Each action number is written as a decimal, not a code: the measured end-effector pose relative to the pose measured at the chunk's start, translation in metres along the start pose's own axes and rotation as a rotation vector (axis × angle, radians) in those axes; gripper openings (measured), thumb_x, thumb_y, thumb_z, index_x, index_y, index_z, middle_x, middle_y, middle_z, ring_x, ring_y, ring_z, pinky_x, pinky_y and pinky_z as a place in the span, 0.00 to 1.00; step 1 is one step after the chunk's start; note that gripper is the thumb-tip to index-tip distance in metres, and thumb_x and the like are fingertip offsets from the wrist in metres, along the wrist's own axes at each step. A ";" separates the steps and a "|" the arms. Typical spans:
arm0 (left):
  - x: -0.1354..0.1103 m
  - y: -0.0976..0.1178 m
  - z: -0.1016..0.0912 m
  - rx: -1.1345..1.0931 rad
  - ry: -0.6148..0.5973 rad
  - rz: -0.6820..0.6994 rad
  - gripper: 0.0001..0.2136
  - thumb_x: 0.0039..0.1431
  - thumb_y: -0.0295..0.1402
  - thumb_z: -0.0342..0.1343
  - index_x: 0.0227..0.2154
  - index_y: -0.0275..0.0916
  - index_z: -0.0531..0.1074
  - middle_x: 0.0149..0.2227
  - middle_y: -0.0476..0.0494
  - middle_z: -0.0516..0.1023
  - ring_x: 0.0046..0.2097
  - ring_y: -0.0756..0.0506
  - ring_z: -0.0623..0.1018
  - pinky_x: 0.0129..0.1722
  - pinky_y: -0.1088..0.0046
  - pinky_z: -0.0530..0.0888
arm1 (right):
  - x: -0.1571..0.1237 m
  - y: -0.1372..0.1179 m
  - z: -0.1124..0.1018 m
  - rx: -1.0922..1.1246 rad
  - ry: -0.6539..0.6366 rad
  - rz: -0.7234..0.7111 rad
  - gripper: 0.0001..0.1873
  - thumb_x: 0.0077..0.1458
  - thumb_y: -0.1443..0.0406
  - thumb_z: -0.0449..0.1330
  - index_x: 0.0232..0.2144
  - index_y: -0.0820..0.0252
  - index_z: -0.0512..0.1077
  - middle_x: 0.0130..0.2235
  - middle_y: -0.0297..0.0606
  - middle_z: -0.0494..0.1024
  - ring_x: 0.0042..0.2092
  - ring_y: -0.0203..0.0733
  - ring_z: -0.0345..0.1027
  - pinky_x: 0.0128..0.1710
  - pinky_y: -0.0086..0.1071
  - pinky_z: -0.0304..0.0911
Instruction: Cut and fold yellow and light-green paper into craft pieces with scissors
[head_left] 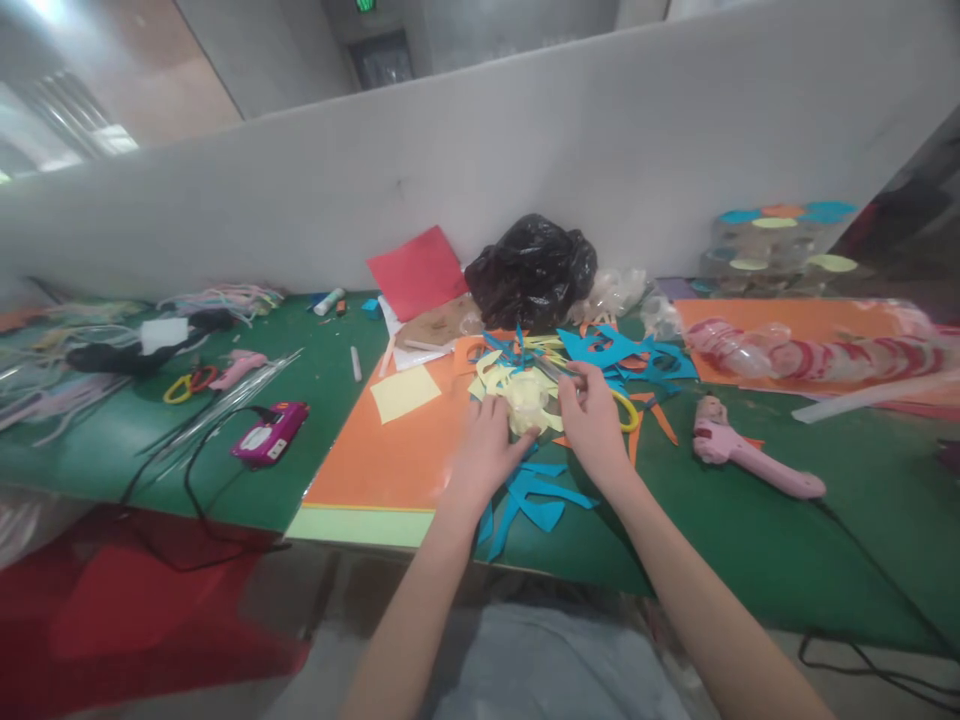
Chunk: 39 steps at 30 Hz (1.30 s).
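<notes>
Pale yellow paper scraps (pixel 504 380) lie in a heap between my hands, with a clear, rounded plastic piece (pixel 529 408) among them. My left hand (pixel 486 440) rests at the left of this heap, thumb stretched out from the fingers and touching the scraps. On the other side, my right hand (pixel 592 425) has its fingers closed around the middle of scissors whose yellow handle (pixel 627 411) sticks out to the right. Their metal blades point left from my fingertips. Blue paper cut-offs (pixel 536 495) lie below the hands, and more blue pieces (pixel 611 350) lie behind.
Orange sheets (pixel 397 455) with a yellow note (pixel 406 394) lie left. Behind stand a black plastic bag (pixel 532 270) and red paper (pixel 418 272). A pink glue gun (pixel 754 460) lies right, its cord hanging off the green table (pixel 720 560). A purple box (pixel 271 434) has cords too.
</notes>
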<state>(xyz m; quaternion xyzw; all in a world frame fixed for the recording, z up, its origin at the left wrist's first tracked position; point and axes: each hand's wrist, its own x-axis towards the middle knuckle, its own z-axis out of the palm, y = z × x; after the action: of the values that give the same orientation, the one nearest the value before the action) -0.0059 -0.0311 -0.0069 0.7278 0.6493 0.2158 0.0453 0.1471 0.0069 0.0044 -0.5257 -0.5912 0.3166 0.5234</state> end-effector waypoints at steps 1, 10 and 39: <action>0.000 0.000 0.000 -0.001 -0.001 0.002 0.17 0.62 0.44 0.56 0.46 0.37 0.66 0.46 0.38 0.69 0.51 0.36 0.68 0.52 0.56 0.68 | 0.000 0.000 0.000 0.026 0.001 0.014 0.21 0.62 0.54 0.50 0.51 0.62 0.65 0.31 0.36 0.70 0.32 0.42 0.65 0.34 0.36 0.64; -0.001 0.001 -0.002 -0.170 0.040 -0.094 0.13 0.61 0.42 0.58 0.40 0.39 0.66 0.44 0.40 0.69 0.51 0.38 0.67 0.50 0.60 0.68 | 0.002 0.007 -0.001 -0.078 0.089 -0.034 0.18 0.59 0.57 0.50 0.46 0.61 0.68 0.33 0.42 0.73 0.38 0.50 0.66 0.38 0.41 0.61; 0.003 -0.005 -0.002 -0.078 0.060 -0.041 0.15 0.61 0.43 0.56 0.44 0.40 0.66 0.46 0.40 0.69 0.49 0.37 0.67 0.51 0.56 0.69 | 0.005 0.006 -0.008 -0.215 0.230 -0.167 0.11 0.60 0.60 0.48 0.31 0.56 0.67 0.33 0.42 0.74 0.39 0.49 0.65 0.39 0.40 0.59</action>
<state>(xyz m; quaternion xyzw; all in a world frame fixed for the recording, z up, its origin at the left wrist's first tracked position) -0.0112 -0.0278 -0.0063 0.7054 0.6561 0.2618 0.0584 0.1566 0.0116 0.0026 -0.5605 -0.5995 0.1450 0.5527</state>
